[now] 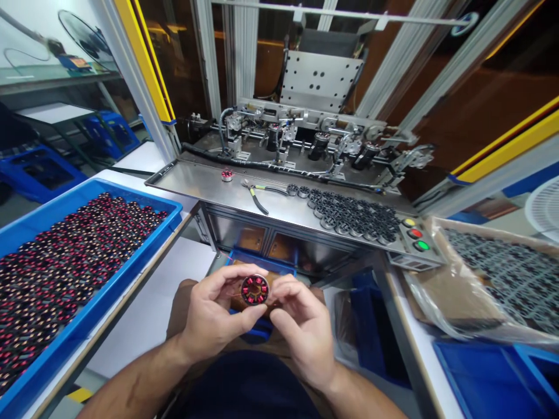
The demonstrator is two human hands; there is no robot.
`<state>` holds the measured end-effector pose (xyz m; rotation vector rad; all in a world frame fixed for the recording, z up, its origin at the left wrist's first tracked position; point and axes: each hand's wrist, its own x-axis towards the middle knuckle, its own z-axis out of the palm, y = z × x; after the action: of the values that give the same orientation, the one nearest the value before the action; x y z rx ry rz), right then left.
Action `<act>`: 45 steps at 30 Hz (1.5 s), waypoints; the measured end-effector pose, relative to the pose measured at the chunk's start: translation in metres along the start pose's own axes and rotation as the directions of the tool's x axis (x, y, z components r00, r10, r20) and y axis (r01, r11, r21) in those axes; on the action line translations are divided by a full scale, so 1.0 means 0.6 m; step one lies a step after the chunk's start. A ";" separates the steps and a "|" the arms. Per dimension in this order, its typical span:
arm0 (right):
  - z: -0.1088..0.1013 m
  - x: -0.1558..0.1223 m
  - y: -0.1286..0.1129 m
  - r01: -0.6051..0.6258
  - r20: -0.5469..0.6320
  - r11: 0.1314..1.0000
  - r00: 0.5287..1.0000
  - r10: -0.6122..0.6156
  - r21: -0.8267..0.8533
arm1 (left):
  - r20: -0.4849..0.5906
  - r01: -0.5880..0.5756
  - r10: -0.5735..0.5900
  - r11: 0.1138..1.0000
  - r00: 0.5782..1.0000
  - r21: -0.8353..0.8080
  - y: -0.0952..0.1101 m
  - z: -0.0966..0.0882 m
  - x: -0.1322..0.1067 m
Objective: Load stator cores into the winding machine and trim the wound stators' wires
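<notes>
A small round motor stator (255, 290) with red copper windings and a dark rim is held up before my lap, its open face towards me. My left hand (218, 305) grips it from the left, index finger over the top and thumb below. Thin reddish wire shows by the left fingers. At the stator's right edge is my right hand (301, 326), its fingers curled in. Whatever those fingertips pinch is too small or hidden to make out. Another red-wound stator (226, 175) stands on the metal ledge (192, 177), left of the cutting pliers (257, 192) with black and yellow-green handles.
A blue tray (172, 212) full of wound stators lies left. Many dark ring-shaped parts (349, 212) cover the ledge's right part, near a button box (414, 235). Behind stands a winding machine (314, 139). A plastic-lined carton (458, 302) of grey parts sits right.
</notes>
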<state>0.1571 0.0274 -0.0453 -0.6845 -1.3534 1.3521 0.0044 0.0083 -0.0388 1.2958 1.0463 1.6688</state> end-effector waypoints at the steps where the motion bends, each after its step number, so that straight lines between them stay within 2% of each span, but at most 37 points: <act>1: 0.000 -0.001 -0.002 0.007 -0.004 1.000 1.000 -0.007 -0.022 | 0.007 -0.004 0.004 1.000 1.000 -0.005 0.000 0.000 -0.001; 6: -0.002 -0.003 -0.007 0.068 -0.116 0.993 0.990 -0.079 -0.097 | 0.050 -0.025 0.025 1.000 0.998 -0.004 0.000 -0.002 -0.004; 10: -0.003 -0.004 -0.009 0.028 -0.090 0.998 0.995 -0.033 -0.057 | 0.063 -0.039 0.037 0.999 0.997 0.018 0.005 -0.002 -0.005; 16: -0.014 -0.007 -0.009 0.084 -0.123 0.991 0.988 -0.097 -0.105 | 0.075 -0.193 0.184 0.969 0.980 0.155 0.000 -0.003 -0.006; 20: -0.017 -0.012 -0.009 0.136 -0.114 0.977 0.981 -0.156 -0.161 | 0.125 -0.376 0.354 0.873 0.927 0.311 -0.004 -0.009 -0.004; 23: -0.015 -0.020 -0.012 0.250 -0.076 0.933 0.958 -0.278 -0.259 | 0.192 -0.492 0.455 0.767 0.870 0.411 0.003 -0.010 0.000; 26: -0.013 -0.027 -0.016 0.367 -0.013 0.871 0.920 -0.393 -0.325 | 0.242 -0.559 0.509 0.690 0.826 0.459 0.012 -0.008 0.003; 31: -0.005 -0.025 -0.024 0.471 0.083 0.790 0.874 -0.480 -0.393 | 0.274 -0.605 0.550 0.619 0.789 0.501 0.020 -0.003 0.005; 37: 0.013 -0.018 -0.024 0.510 0.104 0.700 0.837 -0.537 -0.500 | 0.303 -0.621 0.548 0.614 0.780 0.487 0.021 -0.008 0.006; 40: 0.021 -0.019 -0.020 0.482 0.073 0.695 0.845 -0.529 -0.534 | 0.308 -0.624 0.546 0.629 0.779 0.464 0.018 -0.012 0.003; 45: 0.031 -0.019 -0.011 0.388 -0.007 0.734 0.882 -0.471 -0.557 | 0.319 -0.611 0.522 0.658 0.791 0.440 0.013 -0.016 -0.001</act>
<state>0.1449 0.0092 -0.0387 -0.7594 -1.6643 0.5201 -0.0054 0.0032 -0.0330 2.2888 1.1007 1.7164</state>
